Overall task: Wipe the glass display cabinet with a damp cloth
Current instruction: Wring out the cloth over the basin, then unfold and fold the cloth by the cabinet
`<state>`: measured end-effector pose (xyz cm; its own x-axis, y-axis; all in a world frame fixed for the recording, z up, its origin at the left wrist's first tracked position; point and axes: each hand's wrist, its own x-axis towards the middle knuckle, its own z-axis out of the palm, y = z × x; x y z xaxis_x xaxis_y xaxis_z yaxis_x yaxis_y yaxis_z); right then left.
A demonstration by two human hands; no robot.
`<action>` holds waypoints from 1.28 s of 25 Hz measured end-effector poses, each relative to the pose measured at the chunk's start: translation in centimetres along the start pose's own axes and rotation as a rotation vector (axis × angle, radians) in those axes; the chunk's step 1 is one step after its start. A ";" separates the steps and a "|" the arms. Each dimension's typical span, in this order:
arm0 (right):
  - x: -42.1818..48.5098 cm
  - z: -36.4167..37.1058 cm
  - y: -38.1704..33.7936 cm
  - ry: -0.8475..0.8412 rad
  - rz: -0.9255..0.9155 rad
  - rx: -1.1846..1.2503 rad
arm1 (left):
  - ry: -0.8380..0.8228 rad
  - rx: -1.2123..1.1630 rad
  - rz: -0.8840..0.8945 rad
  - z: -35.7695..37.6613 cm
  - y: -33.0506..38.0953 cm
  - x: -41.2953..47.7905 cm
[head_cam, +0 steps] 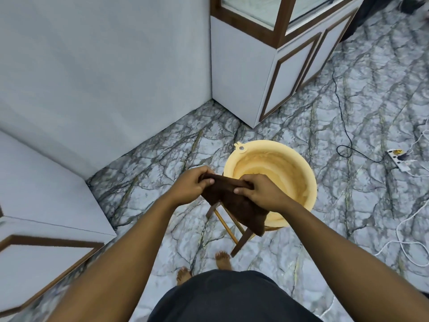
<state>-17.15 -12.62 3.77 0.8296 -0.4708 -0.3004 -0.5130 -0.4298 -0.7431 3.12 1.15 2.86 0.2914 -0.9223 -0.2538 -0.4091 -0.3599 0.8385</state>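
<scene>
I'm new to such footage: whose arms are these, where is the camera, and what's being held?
No machine here. A person wears one camera on the head, looking down, so the arms are their own. The left hand and right hand each hold a dark brown cloth in a curled grip, over the edge of a yellow basin on a wooden stool. The glass display cabinet stands beyond, on the marbled floor. A power strip lies at the right.

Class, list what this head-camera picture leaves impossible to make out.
- Glass display cabinet: head view, upper part cut off by the top edge.
- Stool: seat hidden under the basin and cloth.
- Basin's near rim: hidden by the right hand and cloth.
- Dark thing, top right corner: blurred, cut off.
</scene>
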 end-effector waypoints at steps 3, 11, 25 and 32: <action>1.3 -0.5 -1.8 -0.023 -0.027 0.077 | 0.087 -0.108 -0.014 -1.2 0.2 -0.3; 5.5 -1.5 -7.8 -0.095 -0.254 -0.114 | 0.333 -0.143 -0.073 -6.0 -0.1 -4.2; 12.2 2.2 -18.2 -0.325 -0.530 -0.020 | 0.796 -0.211 -0.187 -12.5 -1.5 -13.2; 16.6 6.3 -24.6 -0.400 -0.528 0.047 | 0.948 -0.169 -0.205 -18.7 -3.7 -16.9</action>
<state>10.63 -5.06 13.28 0.9895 0.1197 -0.0808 -0.0125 -0.4862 -0.8738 15.86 20.72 13.07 0.9460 -0.3230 0.0276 -0.1654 -0.4076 0.8980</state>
